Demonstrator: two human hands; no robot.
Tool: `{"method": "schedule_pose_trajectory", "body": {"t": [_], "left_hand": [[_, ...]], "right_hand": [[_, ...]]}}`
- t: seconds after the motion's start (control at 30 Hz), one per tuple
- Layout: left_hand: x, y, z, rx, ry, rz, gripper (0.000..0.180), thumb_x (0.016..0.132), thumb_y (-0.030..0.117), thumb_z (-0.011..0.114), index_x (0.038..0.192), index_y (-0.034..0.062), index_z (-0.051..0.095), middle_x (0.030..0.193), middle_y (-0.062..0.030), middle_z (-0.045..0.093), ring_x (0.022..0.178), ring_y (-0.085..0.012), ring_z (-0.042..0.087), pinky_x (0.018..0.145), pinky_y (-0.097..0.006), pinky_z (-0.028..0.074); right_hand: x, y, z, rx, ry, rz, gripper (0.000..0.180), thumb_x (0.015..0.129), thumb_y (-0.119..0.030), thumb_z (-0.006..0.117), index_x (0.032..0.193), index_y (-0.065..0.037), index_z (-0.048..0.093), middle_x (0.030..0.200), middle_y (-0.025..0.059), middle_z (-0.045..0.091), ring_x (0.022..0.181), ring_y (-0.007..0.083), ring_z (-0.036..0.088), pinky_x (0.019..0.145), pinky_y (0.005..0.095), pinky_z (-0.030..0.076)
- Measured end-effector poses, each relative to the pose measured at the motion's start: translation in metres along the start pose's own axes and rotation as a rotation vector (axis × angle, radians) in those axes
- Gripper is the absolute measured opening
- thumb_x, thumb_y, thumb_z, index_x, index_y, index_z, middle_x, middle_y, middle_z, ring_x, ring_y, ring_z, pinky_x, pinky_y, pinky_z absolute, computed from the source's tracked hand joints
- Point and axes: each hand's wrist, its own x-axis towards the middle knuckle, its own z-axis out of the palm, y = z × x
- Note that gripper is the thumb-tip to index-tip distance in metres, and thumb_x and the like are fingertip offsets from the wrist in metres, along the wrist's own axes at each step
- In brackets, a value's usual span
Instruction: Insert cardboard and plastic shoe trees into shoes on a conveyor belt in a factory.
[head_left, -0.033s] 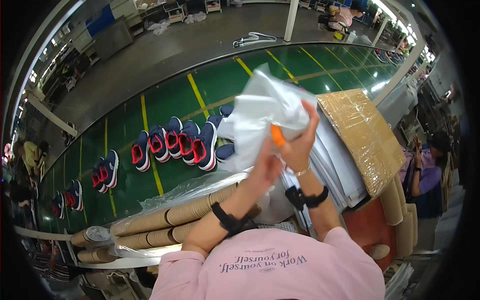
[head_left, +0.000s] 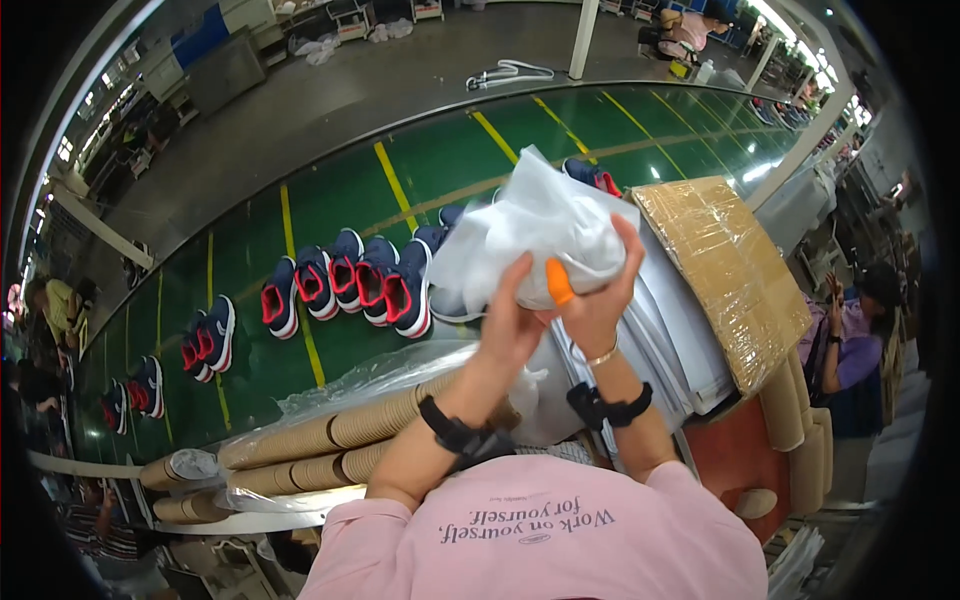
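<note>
Both my hands are raised in front of me, closed on a crumpled bundle of white tissue paper (head_left: 535, 230). My left hand (head_left: 508, 325) grips its lower edge, while my right hand (head_left: 607, 300) wraps its right side with fingers curled over the top. An orange finger cover (head_left: 558, 283) shows between the two hands. Each wrist has a black band. Below the bundle lies a stack of white sheets (head_left: 668, 330).
Navy shoes with red lining (head_left: 350, 280) stand in pairs along a green conveyor belt (head_left: 420, 170). A tape-wrapped cardboard slab (head_left: 725, 270) lies to the right. Stacks of brown paper cups in plastic (head_left: 320, 440) lie at the lower left. A person in purple (head_left: 850, 340) stands at right.
</note>
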Motion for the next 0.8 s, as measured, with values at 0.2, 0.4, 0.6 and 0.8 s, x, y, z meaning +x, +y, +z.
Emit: {"method": "schedule_pose_trajectory", "body": {"t": [0.2,0.4,0.6,0.8], "left_hand": [[0.026,0.002,-0.014,0.794,0.018,0.308,0.014,0.073,-0.002,0.058,0.086,-0.0005,0.065,0.083,-0.0026,0.065,0.074,-0.0123,0.062,0.065,-0.029,0.051],[0.012,-0.040,-0.052,1.350,-0.052,0.458,0.028,0.073,0.001,0.058,0.101,-0.0002,0.056,0.093,-0.0107,0.063,0.087,-0.0174,0.061,0.068,-0.034,0.046],[0.001,-0.020,-0.070,1.015,0.143,0.270,0.039,0.086,0.001,0.054,0.124,0.0035,0.043,0.107,-0.0107,0.057,0.082,-0.0112,0.055,0.067,-0.024,0.046],[0.027,0.023,-0.079,0.734,0.231,0.308,0.021,0.092,0.002,0.050,0.112,0.0006,0.046,0.102,-0.0087,0.059,0.090,-0.0140,0.061,0.078,-0.028,0.054]], "right_hand": [[-0.001,-0.020,-0.016,0.457,-0.019,0.210,0.065,0.069,-0.008,0.078,0.126,0.000,0.045,0.128,0.0172,0.043,0.118,0.0282,0.047,0.091,0.0354,0.044],[0.007,0.020,-0.025,-0.216,-0.522,-0.084,0.020,0.071,-0.007,0.075,0.085,-0.002,0.062,0.066,0.0084,0.055,0.063,0.0202,0.057,0.057,0.0270,0.045],[-0.005,0.058,0.003,0.280,-0.502,0.496,0.056,0.079,-0.020,0.072,0.120,0.001,0.040,0.091,0.0128,0.058,0.069,0.0207,0.059,0.061,0.0262,0.047],[-0.019,0.059,-0.005,-0.128,-0.724,0.248,0.064,0.071,-0.023,0.076,0.121,0.002,0.045,0.098,0.0229,0.062,0.084,0.0365,0.065,0.071,0.0381,0.052]]}}
